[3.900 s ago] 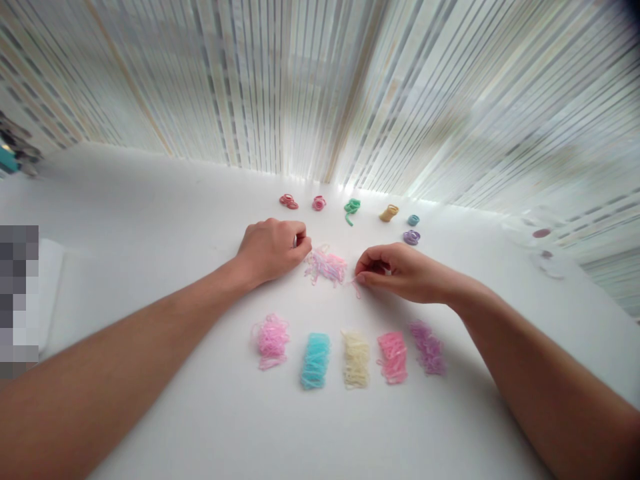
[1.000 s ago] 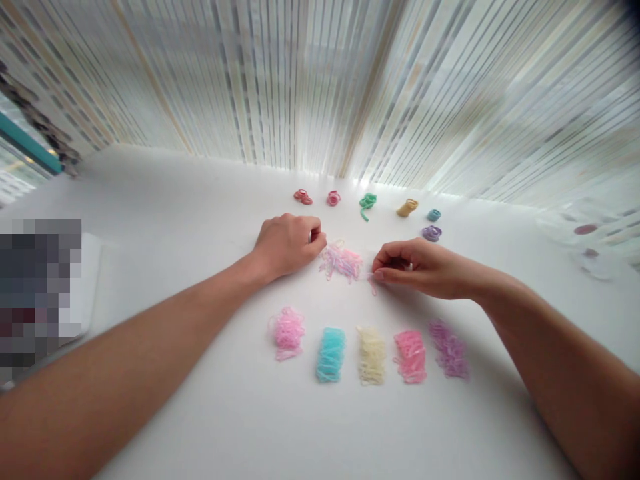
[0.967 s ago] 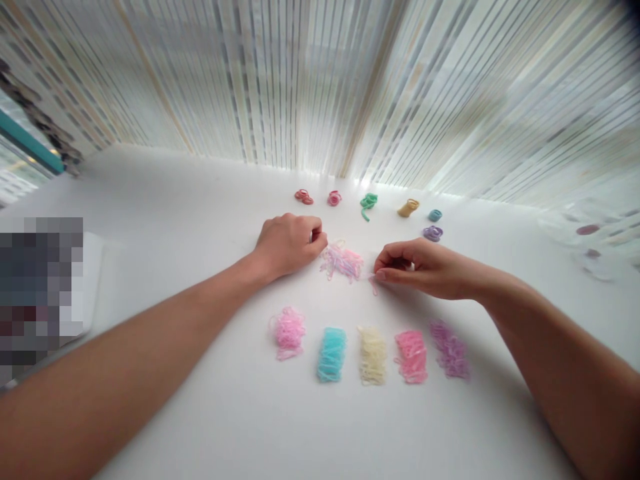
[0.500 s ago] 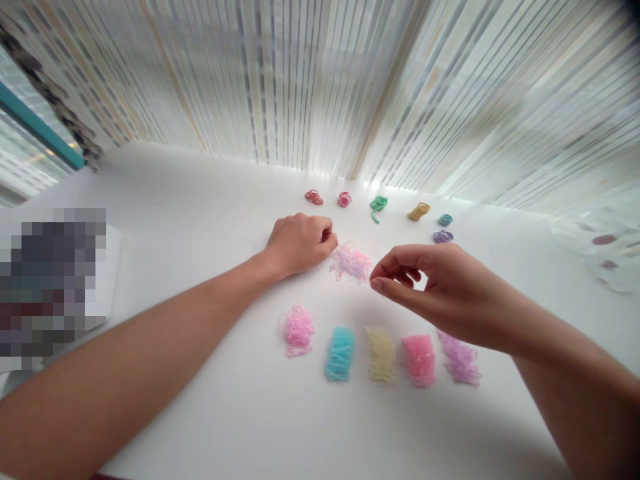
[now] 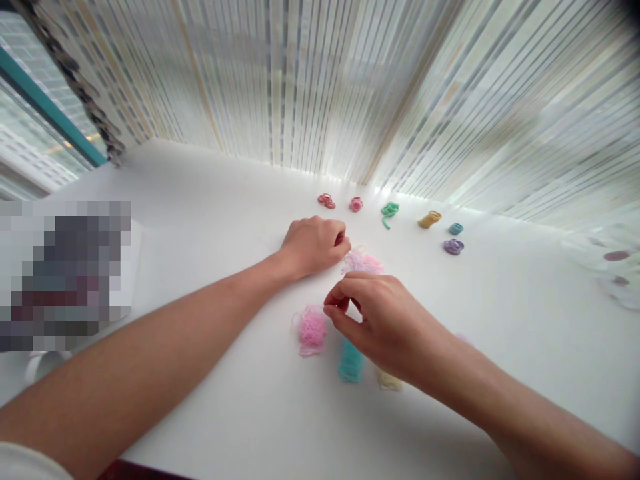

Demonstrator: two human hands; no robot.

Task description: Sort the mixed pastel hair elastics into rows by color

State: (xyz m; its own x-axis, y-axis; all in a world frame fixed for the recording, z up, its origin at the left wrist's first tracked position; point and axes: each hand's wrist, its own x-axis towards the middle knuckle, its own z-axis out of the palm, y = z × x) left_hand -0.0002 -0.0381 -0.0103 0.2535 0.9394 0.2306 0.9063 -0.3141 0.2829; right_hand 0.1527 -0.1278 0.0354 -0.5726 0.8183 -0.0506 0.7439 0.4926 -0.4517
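Note:
My left hand [image 5: 316, 245] rests on the table, its fingers curled closed at the left edge of a mixed pile of pale pink and lilac rubber bands [image 5: 370, 261]. Whatever its fingers may hold is hidden. Thumb and forefinger of my right hand [image 5: 373, 313] are pinched together just beside the upper right of a pink rubber band pile [image 5: 312, 330]. Anything in that pinch is too small to make out. Partly under the right hand lie a turquoise pile of rubber bands [image 5: 351, 363] and a cream pile [image 5: 390, 381].
Along the back lie small coiled bundles: red [image 5: 327, 201], pink [image 5: 356, 204], green [image 5: 390, 212], yellow [image 5: 429, 219], blue [image 5: 455, 229] and purple [image 5: 453, 247]. A striped string curtain [image 5: 300, 87] hangs behind the white table [image 5: 210, 200]. A blurred-out object [image 5: 75, 273] is at left.
My right hand has moved left and toward me, from the mixed pile to the pink pile, now covering more of the front row. My left hand stays by the mixed pile; the view has shifted slightly.

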